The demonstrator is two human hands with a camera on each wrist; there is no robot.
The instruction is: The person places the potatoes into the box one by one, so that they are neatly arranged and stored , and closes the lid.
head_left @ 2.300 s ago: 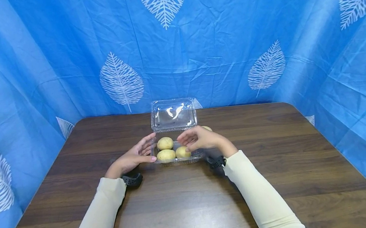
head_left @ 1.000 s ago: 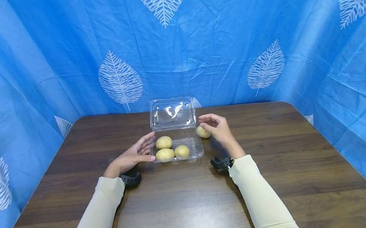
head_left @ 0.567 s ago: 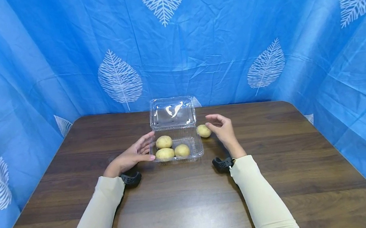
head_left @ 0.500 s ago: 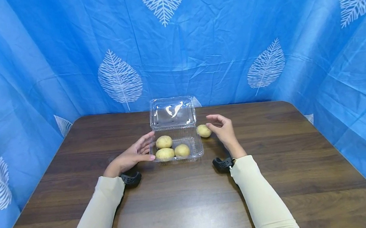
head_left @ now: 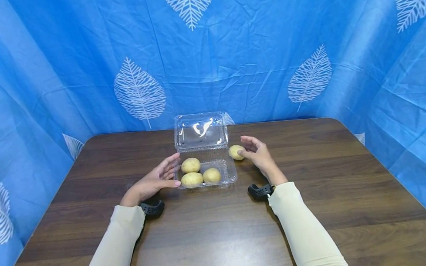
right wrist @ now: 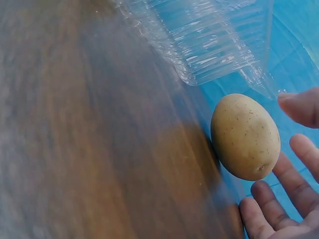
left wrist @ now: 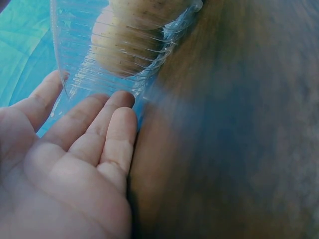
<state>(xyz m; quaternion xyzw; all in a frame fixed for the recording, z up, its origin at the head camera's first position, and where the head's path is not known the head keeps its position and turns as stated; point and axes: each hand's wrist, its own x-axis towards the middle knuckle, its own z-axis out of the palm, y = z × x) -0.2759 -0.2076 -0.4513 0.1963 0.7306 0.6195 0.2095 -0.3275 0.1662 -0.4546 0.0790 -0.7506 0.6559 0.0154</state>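
A clear plastic clamshell container (head_left: 227, 173) stands on the table with its lid raised at the back. Three potatoes (head_left: 211, 175) lie inside, toward its left and front. My left hand (head_left: 154, 181) rests against the container's left side, fingers extended and thumb at the front corner; the left wrist view has its fingertips by the ribbed wall. Just right of the container another potato (right wrist: 245, 137) sits on the table. Around that potato's right side is my right hand (head_left: 258, 154), fingers spread; in the right wrist view the thumb stands apart from it.
The brown wooden table (head_left: 202, 248) extends around the container. Behind and at both sides hangs a blue curtain (head_left: 228, 61) with white leaf prints. A black wrist strap (head_left: 260, 192) sits at each wrist.
My right hand has moved from over the container to the loose potato at its right, and its thumb has lowered toward it. The left hand stays at the container's left side.
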